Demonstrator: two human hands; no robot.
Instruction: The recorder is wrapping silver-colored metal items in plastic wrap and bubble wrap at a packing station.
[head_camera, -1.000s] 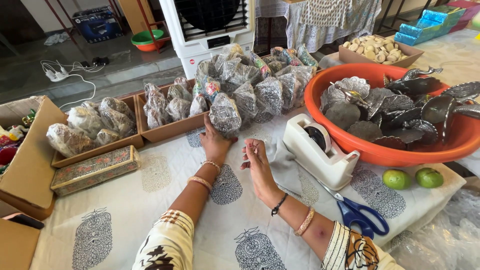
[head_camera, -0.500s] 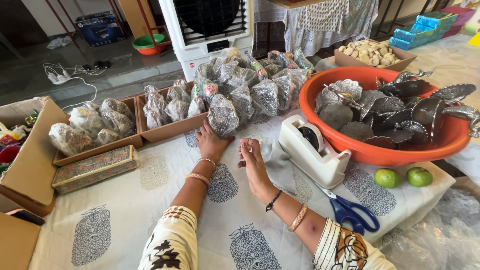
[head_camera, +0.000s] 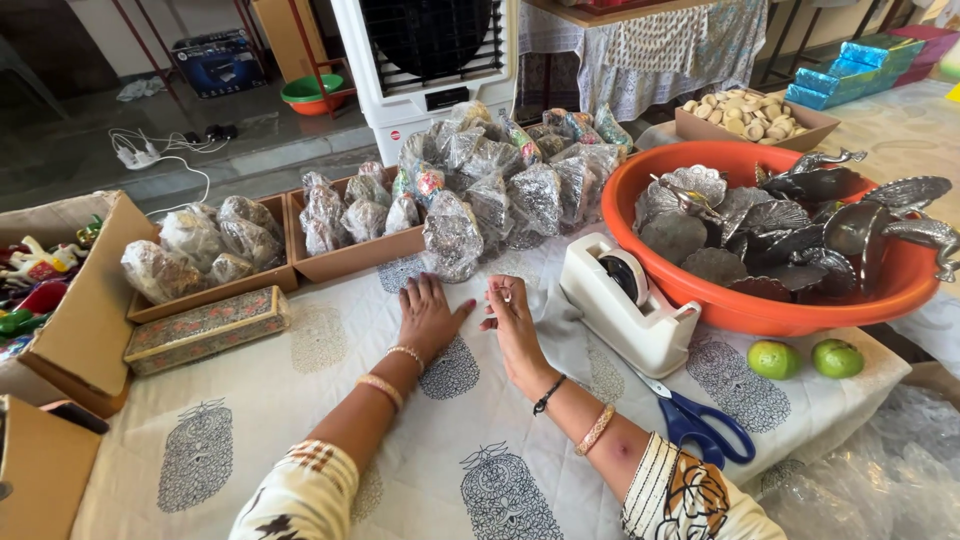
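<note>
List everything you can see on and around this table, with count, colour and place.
wrapped pieces: many, silvery, table back and two trays
tape dispenser: one, white, centre right
tub: one, orange, right, holding metal pieces
limes: two, green, front of tub
scissors: one, blue handles, front right
patterned box: one, multicoloured, left
air cooler: one, white, behind
left hand: flat on cloth
right hand: fingers pinched, beside left
</note>
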